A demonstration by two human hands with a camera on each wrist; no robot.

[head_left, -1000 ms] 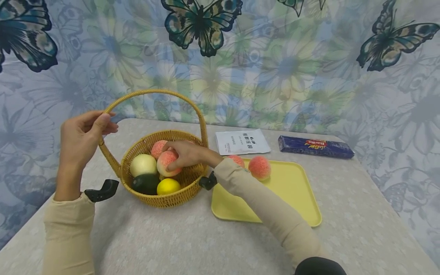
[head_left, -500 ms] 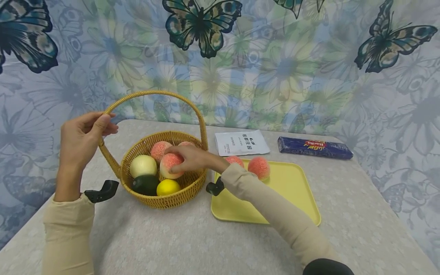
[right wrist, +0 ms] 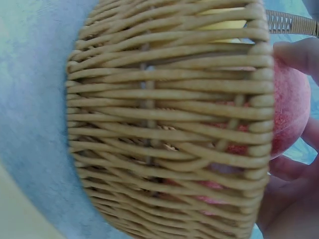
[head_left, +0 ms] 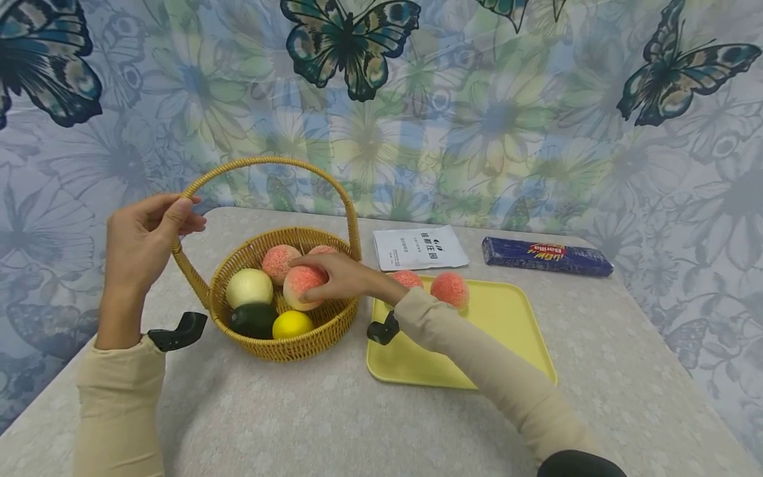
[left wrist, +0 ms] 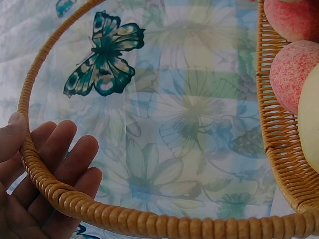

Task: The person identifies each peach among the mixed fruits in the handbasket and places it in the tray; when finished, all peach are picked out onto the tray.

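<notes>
My right hand [head_left: 334,278] has its fingers wrapped round a peach [head_left: 302,286] inside the basket [head_left: 280,344], the yellow tray [head_left: 507,331] just beside to its right, while my left hand [head_left: 140,242] grips the handle [head_left: 268,161].

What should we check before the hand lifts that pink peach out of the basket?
1. Right hand has a grip on the fuzzy pink peach: ok, fingers curl round it.
2. Left hand steadies the woven wicker basket: ok, it holds the arched handle.
3. Peach free of its neighbours: cannot tell; another pink peach sits close behind, and the round yellow lemon lies just below.
4. Room over the basket rim on the tray side: ok, nothing stands above it.
5. Space on the flat yellow plastic tray: ok, two peaches sit at its far end, the rest is bare.
</notes>
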